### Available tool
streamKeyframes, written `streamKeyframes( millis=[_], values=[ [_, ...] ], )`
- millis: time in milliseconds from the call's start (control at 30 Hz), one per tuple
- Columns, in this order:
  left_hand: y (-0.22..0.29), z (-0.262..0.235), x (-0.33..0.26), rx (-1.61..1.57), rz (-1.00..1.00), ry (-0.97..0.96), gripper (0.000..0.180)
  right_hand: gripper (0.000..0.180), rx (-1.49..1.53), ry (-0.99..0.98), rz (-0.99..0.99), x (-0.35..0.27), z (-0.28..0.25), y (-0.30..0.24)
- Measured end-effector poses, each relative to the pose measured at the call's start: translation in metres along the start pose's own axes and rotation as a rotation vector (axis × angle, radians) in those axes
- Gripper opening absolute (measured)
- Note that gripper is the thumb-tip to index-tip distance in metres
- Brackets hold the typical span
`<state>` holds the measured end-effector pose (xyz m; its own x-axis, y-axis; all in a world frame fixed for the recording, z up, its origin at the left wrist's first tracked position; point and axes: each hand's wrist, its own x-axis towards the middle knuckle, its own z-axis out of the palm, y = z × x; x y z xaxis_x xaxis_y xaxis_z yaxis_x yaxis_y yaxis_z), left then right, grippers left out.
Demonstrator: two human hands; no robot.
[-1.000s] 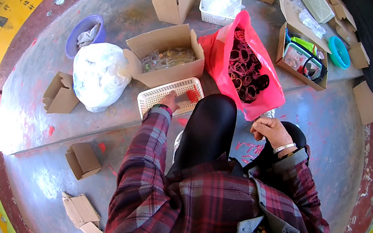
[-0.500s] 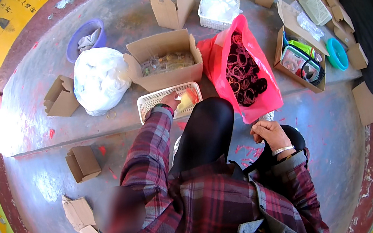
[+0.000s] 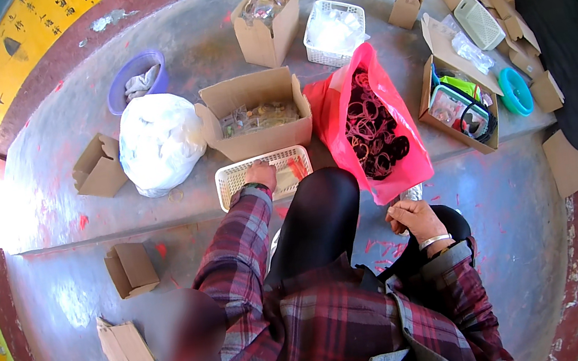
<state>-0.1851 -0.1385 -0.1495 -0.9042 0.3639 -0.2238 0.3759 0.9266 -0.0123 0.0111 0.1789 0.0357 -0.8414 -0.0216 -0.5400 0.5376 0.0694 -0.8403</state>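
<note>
"Where is the left hand (image 3: 262,175)?"

"Down in the low white basket (image 3: 230,183), about midway along it, back of the hand upward."

"And its grip?"

"The fingers bend down and are mostly hidden. I can't tell how far open it is or what it has hold of."

"Where does the basket sit?"

"On the raised concrete platform (image 3: 49,218), right by the front edge, around the middle of that edge. A red piece (image 3: 298,168) shows at the basket's right end."

"The right hand (image 3: 416,219)?"

"Off the platform, on the person's side of its front edge, close to the right knee (image 3: 456,220). The grip is nearly closed, fingers curled toward the thumb; whether anything is inside, I can't tell. A silvery bracelet (image 3: 435,240) circles the wrist."

"What's around the basket?"

"Just behind it, farther from the front edge, an open carton (image 3: 264,140) of clear packets. To its right, a pink bag (image 3: 413,161) full of dark and pink loops (image 3: 371,126) reaches the front edge. To its left, a stuffed white plastic bag (image 3: 161,144)."

"Toward the far left corner?"

"A purple basin (image 3: 115,96) with grey cloth (image 3: 141,83) in it."
</note>
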Motion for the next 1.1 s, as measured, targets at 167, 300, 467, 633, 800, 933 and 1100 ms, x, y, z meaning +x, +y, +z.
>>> streamKeyframes(
  millis=[167,300,467,633,800,933,1100],
  values=[
    [0.003,-0.005,-0.010,-0.073,0.006,0.036,0.023,0.023,-0.019,-0.010,-0.002,0.000,-0.001,0.004],
    [0.008,-0.009,-0.010,-0.102,-0.061,-0.019,0.025,0.023,-0.033,-0.023,-0.019,0.000,-0.001,0.005],
    [0.009,0.004,-0.003,-0.361,-0.212,0.040,0.025,0.023,-0.026,-0.007,-0.018,0.001,-0.003,0.010],
    [-0.002,0.011,0.002,-0.509,-0.226,0.071,0.021,0.024,-0.067,-0.023,-0.030,0.001,-0.003,0.013],
    [0.004,0.007,0.000,-0.518,-0.227,0.000,0.022,0.023,-0.047,-0.012,-0.010,-0.002,-0.003,0.011],
    [0.018,-0.004,-0.001,-0.427,-0.209,-0.092,0.026,0.023,-0.061,0.012,-0.007,-0.001,-0.005,0.013],
    [0.008,0.014,0.004,-0.294,-0.101,-0.115,0.031,0.023,-0.067,-0.003,-0.008,-0.002,-0.001,0.007]
  ],
)
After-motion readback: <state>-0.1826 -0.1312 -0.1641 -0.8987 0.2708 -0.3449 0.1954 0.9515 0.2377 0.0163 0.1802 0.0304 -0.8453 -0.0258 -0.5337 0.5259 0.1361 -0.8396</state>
